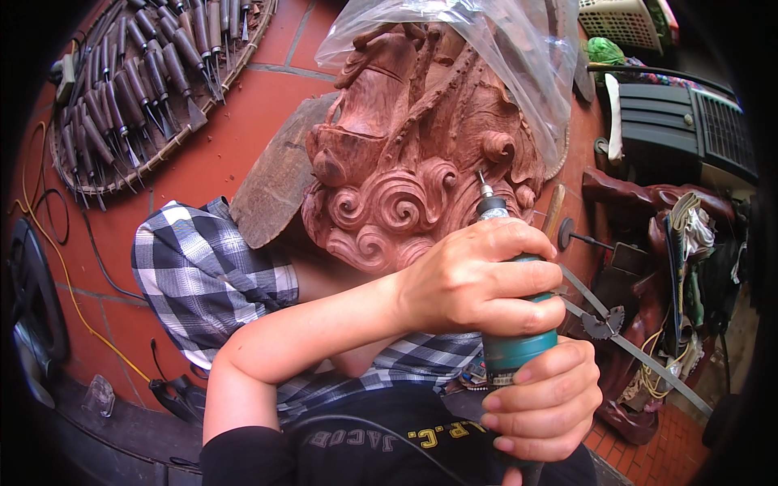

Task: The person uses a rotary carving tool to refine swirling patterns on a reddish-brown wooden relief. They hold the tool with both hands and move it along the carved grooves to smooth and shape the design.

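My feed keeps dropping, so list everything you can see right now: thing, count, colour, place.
carving: one, reddish wood, centre, scrolls facing the camera
plastic sheet: one, clear, draped over the carving's top
rotary tool: one, teal body, tip at the carving
chisels: many, dark handles, on the tray
tray: one, round woven, upper left
floor: red tiles
yellow cord: one, left floor
checked cloth: one, blue-white, under the carving
left hand: gripping the tool's upper body
right hand: gripping lower down

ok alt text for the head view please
Both hands grip a teal rotary tool, left hand above right hand, its tip against a reddish wood carving of swirls, partly under a plastic sheet. A round tray of chisels lies on the red tile floor.
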The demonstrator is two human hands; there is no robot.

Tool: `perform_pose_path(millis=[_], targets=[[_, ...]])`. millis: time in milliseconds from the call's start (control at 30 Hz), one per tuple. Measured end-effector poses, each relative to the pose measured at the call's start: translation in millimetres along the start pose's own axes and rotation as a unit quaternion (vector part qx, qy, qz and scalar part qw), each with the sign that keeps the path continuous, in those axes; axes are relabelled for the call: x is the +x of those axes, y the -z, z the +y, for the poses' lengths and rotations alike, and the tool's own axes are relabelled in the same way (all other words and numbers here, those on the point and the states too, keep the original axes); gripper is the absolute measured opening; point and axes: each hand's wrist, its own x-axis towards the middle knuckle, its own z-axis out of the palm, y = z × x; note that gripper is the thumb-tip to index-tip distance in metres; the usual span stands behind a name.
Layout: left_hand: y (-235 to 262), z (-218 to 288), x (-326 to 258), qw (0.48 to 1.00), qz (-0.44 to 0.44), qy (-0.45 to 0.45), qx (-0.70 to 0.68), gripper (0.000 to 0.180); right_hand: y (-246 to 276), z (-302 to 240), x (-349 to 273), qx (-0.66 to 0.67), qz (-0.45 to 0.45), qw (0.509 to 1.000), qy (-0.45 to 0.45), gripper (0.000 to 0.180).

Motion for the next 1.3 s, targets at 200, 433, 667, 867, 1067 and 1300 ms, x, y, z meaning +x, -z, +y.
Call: perform_pose_path(millis=[200,433,667,867,1067,1300], targets=[[2,12,-2,0.999,-0.002,0.024,0.031,0.018,2,1,-4,0.05,0.0,0.999,0.009,0.031],[-8,0,4,1.0,0.006,-0.001,0.02,0.019,12,2,16,0.069,-0.029,0.997,-0.009,0.039],[-9,-5,7,1.0,0.004,0.0,0.015,0.019,14,9,17,0.064,-0.026,0.998,0.017,0.043],[-7,-4,5,1.0,0.003,0.001,0.018,0.019,10,3,5,0.022,0.007,1.0,0.002,0.036],[-5,2,2,0.999,0.0,0.009,0.032,0.019,7,0,-3,0.021,0.017,1.0,-0.002,0.034],[-3,8,-1,0.999,0.004,0.023,0.034,0.019,8,8,18,0.093,-0.03,0.995,0.018,0.043]])
